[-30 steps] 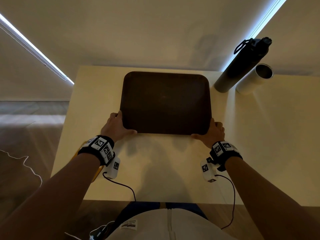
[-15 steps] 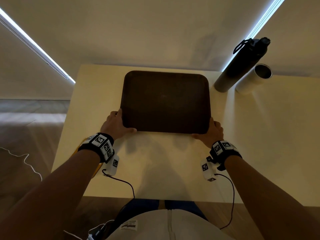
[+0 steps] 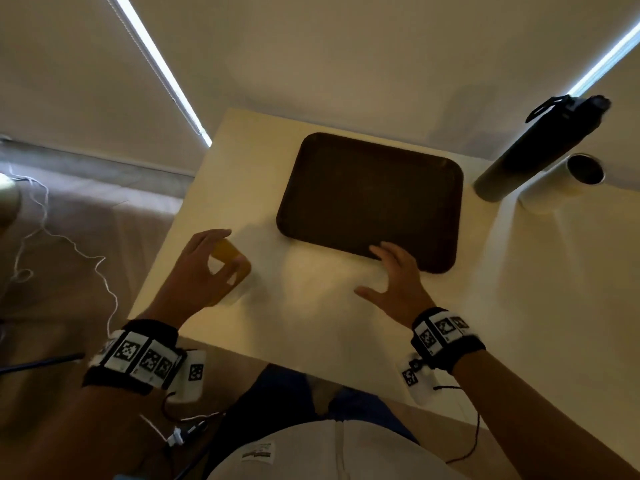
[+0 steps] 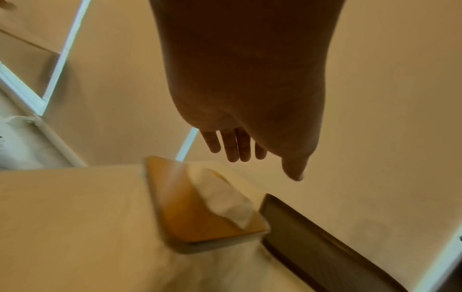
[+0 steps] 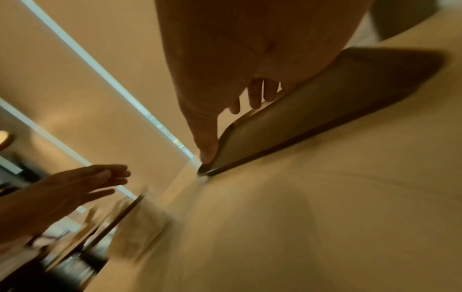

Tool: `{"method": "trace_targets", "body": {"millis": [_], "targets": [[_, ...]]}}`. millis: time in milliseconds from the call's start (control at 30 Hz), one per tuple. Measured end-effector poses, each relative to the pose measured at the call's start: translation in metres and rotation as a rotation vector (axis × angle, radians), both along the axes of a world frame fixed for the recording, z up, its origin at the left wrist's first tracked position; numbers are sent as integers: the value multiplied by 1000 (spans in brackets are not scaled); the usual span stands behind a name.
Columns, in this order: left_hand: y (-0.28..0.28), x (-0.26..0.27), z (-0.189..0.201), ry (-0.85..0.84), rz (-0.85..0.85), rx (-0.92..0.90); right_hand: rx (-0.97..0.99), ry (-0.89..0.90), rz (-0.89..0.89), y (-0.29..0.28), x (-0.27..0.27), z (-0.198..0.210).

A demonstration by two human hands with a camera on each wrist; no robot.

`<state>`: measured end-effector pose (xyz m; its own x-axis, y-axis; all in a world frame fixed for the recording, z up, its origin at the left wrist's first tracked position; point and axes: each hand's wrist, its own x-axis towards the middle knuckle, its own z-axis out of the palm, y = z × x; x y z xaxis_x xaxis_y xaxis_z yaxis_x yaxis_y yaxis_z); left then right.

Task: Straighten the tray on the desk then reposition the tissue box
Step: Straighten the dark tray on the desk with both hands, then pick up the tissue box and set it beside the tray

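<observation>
1. Desk (image 3: 311, 323): pale cream top, filling the centre and right of the head view; its left edge runs diagonally from upper centre to lower left of the frame.
2. Tray (image 3: 374, 199): dark brown, rectangular with rounded corners, lying flat on the desk in the upper centre of the head view. In the left wrist view its edge shows at lower right.
3. Bottle (image 3: 533, 150): tall, dark, with a black cap and loop, standing on the desk at upper right of the head view, just right of the tray.
4. Cup (image 3: 561, 181): pale cylinder with a dark open mouth, just beside the bottle on its right.
5. Left hand (image 3: 197, 271): left of centre in the head view, held above the tissue box with fingers (image 4: 232, 146) extended and slightly spread; the left wrist view shows clear space between hand and box, nothing held.
6. Right hand (image 3: 398, 282): centre right in the head view, fingers straight and spread, fingertips over the tray's near edge; whether they touch it cannot be told. The right wrist view shows the thumb (image 5: 207, 142) at the tray's corner. Nothing is gripped.
7. Tissue box (image 4: 200, 209): orange-yellow top with a white tissue rising from its slot, resting on the desk near the left edge, left of the tray and apart from it; mostly hidden under the left hand in the head view.
</observation>
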<state>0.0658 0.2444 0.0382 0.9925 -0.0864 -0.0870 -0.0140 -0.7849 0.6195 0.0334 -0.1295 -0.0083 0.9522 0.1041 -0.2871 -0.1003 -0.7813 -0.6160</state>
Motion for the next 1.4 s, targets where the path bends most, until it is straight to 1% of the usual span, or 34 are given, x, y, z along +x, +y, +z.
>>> {"method": "trace_targets", "body": {"millis": [100,167,233,300,367,433,500,600,733,833,1000,1166,1299,1399], "targets": [[41,-20,-3,-26,-35,-56,41,-6,222,54,7,6],[66,-23,-12,-56,-77,-59,88,24,300,92,14,9],[92,-21,-24,-12,-79,-59,133,68,341,130,23,9],[116,-14,-37,82,-80,-71,172,124,348,164,32,8],[132,-2,-44,217,-129,-106,190,171,322,192,40,7],[138,13,-46,337,-236,-110,206,217,266,212,44,4],[143,29,-50,408,-360,-89,227,266,190,229,45,0],[144,45,-58,399,-453,-103,235,297,130,240,40,-4],[142,56,-62,347,-532,-153,215,277,81,251,36,-6],[142,60,-65,313,-555,-170,230,272,51,253,35,-4],[143,72,-63,308,-566,-168,229,266,42,251,46,1],[135,110,-52,250,-562,-159,237,223,72,241,88,13],[125,163,-38,189,-549,-104,242,195,107,231,146,23],[115,209,-31,170,-535,-92,204,142,129,222,193,28]]}}
